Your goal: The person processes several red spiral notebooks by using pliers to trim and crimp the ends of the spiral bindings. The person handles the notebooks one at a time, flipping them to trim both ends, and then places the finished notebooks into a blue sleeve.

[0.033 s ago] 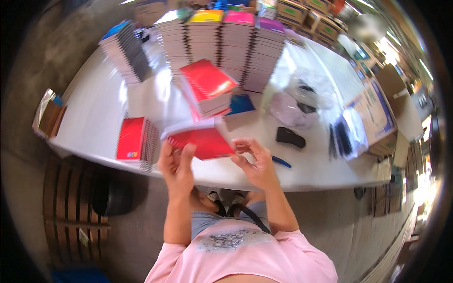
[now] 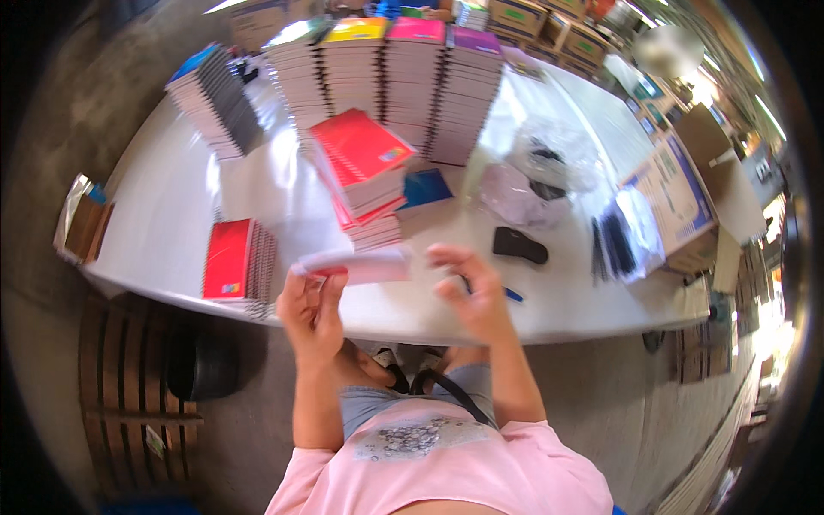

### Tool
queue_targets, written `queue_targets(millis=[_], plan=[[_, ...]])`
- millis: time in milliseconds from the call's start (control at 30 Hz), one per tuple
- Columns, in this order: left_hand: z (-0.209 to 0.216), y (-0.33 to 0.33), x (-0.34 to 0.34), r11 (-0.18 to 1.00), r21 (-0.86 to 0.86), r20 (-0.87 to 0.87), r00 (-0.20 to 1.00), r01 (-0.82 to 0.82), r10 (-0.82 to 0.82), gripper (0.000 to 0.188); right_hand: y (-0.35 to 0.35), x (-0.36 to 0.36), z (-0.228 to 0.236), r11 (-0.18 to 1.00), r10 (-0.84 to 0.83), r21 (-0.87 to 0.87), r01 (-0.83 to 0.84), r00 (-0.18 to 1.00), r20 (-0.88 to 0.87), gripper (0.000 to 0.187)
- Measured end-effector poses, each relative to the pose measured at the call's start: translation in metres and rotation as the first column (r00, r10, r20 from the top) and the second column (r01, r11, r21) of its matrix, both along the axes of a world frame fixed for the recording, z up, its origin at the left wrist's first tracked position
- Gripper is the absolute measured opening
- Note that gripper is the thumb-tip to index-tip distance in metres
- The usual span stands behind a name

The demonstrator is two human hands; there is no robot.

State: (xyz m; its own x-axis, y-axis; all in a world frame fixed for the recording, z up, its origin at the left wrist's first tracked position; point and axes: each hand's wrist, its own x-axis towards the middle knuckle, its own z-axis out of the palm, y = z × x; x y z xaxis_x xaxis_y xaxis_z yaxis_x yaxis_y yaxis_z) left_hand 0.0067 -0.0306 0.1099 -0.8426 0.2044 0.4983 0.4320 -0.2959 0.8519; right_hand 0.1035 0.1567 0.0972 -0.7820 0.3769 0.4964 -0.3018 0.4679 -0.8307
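Left hand [image 2: 313,311] pinches red-covered notebook [image 2: 378,264] by left end, thumb against fingers, above table [image 2: 159,232]; likely leaves right end free. Right hand [image 2: 472,292] half-open, apart from notebook, nothing visibly held. Red spiral-notebook stack [image 2: 360,153] just beyond, probably for short reach.

We saw glare at three o'clock, sheen on the long, glossy white table [image 2: 163,223], a blurred bare right hand [image 2: 474,293], warped edges.

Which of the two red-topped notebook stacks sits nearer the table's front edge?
The left stack, at the near edge of the white table; the other red-topped stack sits farther back.
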Motion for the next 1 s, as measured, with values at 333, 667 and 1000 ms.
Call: queue_targets(millis=[333, 667, 1000], plan=[[-0.046, 0.022, 0.008, 0.431, -0.841, -0.462, 0.849, -0.327, -0.258, 0.04, 0.308, 0.122, -0.074, 0.255, -0.928, 0.763, 0.594, -0.072, 0.366, 0.04], [-0.076, 0.046, 0.011, 0.48, -0.582, -0.694, 0.708, -0.656, 0.126, 0.043, 0.315, 0.119, -0.016, 0.347, -0.934, 0.838, 0.422, 0.242, 0.264, 0.034], [-0.08, 0.035, 0.009, 0.527, -0.576, -0.659, 0.736, -0.625, 0.152, 0.04, 0.125, 0.058, 0.011, 0.705, -0.36, 0.688, 0.172, 0.922, 0.138, 0.065]])
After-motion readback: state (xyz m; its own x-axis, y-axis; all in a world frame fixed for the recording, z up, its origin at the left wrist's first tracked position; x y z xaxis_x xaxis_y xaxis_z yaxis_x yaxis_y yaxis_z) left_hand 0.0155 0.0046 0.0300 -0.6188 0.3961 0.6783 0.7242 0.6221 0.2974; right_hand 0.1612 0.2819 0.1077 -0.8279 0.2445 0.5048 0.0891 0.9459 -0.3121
